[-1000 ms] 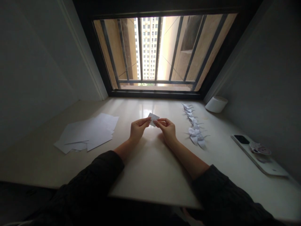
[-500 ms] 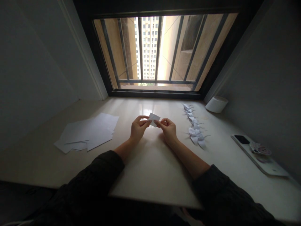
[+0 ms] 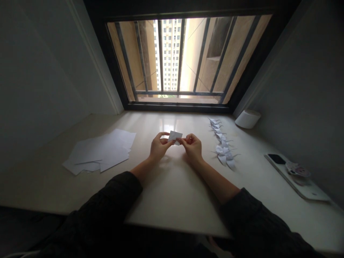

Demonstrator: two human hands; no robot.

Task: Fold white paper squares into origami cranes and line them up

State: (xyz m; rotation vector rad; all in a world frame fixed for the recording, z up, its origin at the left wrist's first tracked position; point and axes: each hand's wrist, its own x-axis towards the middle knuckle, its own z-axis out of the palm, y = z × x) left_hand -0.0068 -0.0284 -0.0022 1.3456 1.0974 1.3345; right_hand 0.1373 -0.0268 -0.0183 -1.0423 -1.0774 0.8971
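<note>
Far out to the left of the left grip (image 3: 159, 146), a loose pile of paper sheets (image 3: 100, 152) lies fanned flat on the desk (image 3: 172, 193), well apart from the hand. A dark sleeve (image 3: 107, 208) covers the arm behind that grip. The left grip is pinching: thumb and forefinger press together on the left edge of the small folded paper (image 3: 175, 136). That paper sits raised off the desk, right between the two grips, tilted a little. The right grip (image 3: 192, 147) is pinching too, fingertips closed on the paper's right edge, the other fingers curled in. Both grips are close together, with only the paper between them. Straight beyond them is the barred window (image 3: 182, 61). Just to the right of the right grip, a row of paper cranes (image 3: 222, 145) runs away toward the window, clear of the hand. Beyond the row's far end stands a white cup (image 3: 247, 119). Well to the right of the right grip, a phone (image 3: 303, 188) lies flat near the wall.
</note>
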